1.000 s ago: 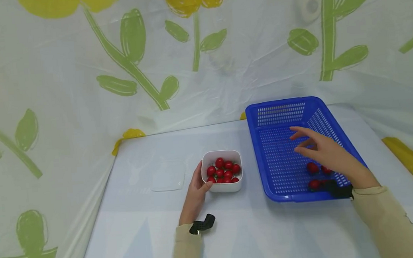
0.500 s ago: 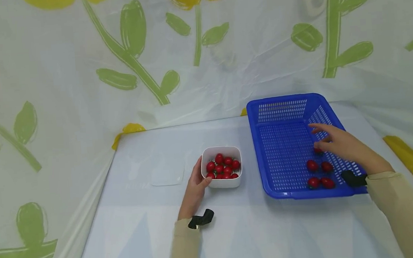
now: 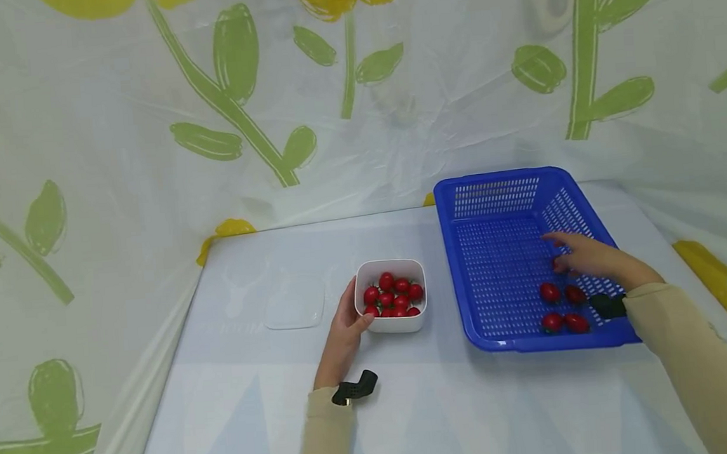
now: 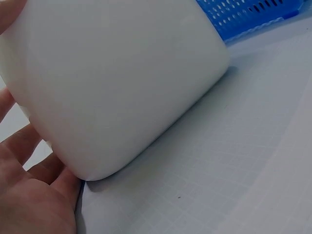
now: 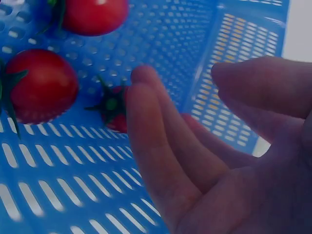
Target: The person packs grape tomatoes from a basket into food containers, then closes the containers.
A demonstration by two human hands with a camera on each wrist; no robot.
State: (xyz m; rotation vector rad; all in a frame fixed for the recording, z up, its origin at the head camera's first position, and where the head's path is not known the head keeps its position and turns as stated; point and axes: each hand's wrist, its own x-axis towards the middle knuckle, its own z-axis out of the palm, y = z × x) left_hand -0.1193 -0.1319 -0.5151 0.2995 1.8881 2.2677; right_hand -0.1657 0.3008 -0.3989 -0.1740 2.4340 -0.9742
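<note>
My left hand [image 3: 343, 330] grips a small square white container [image 3: 396, 324] by its left side, thumb at the rim. Inside it lie several cherry tomatoes [image 3: 386, 299]. Its smooth outer wall fills much of the left wrist view. Over the right part of a blue plastic basket [image 3: 473, 346], my right hand [image 3: 594, 259] reaches down with thumb and fingers apart. One cherry tomato [image 5: 112, 109] with a green calyx sits right by the fingertips, partly covered by them. Several more tomatoes [image 3: 552, 323] lie on the basket floor nearer the wrist.
A clear flat lid [image 3: 295, 309] lies on the white table [image 3: 275, 416], left of the container. Behind the table hangs a curtain [image 3: 146, 193] printed with flowers. The basket's raised sides surround my right hand.
My right hand has moved right and nearer to me within the basket, down by a tomato near its right side. The left hand keeps its grip on the container.
</note>
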